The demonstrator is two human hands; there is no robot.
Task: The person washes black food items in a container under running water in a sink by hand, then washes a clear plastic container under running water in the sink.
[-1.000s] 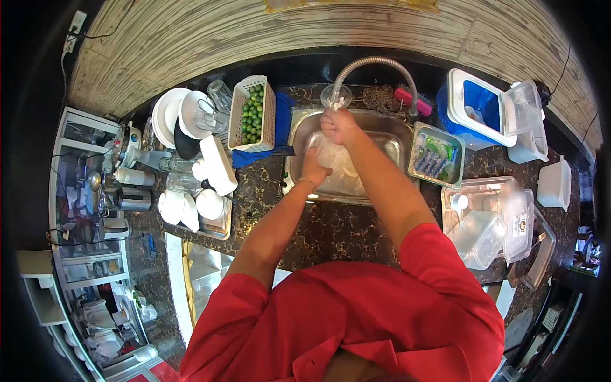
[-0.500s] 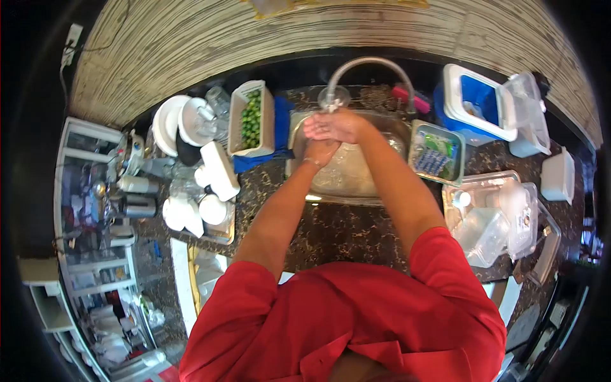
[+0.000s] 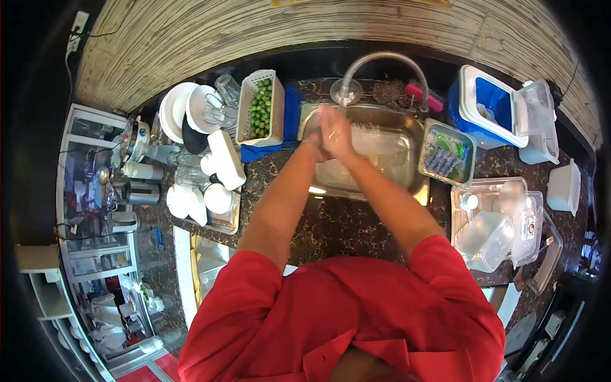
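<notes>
Over the left end of the metal sink (image 3: 407, 137), my two hands meet palm to palm, blurred by motion. My right hand (image 3: 335, 134) lies in front, its fingers stretched out up toward the faucet. Behind it is my left hand (image 3: 315, 144), mostly covered, so its fingers do not show clearly. No object is visible between them. Just beyond the fingertips is the base of the curved faucet (image 3: 347, 83), whose flexible neck arches to the right. Some water and wet shine show in the basin.
Left of the sink stand a white basket of green limes (image 3: 261, 111) on a blue cloth (image 3: 291, 114), stacked white bowls (image 3: 175, 114) and cups on a tray (image 3: 232, 219). To the right are a container with packets (image 3: 445, 159), a blue cooler (image 3: 493, 105) and clear plastic containers (image 3: 490, 235).
My right hand has turned from lying across the left to pointing upward against it. The camera view has shifted slightly, so the counter items appear a little to the right.
</notes>
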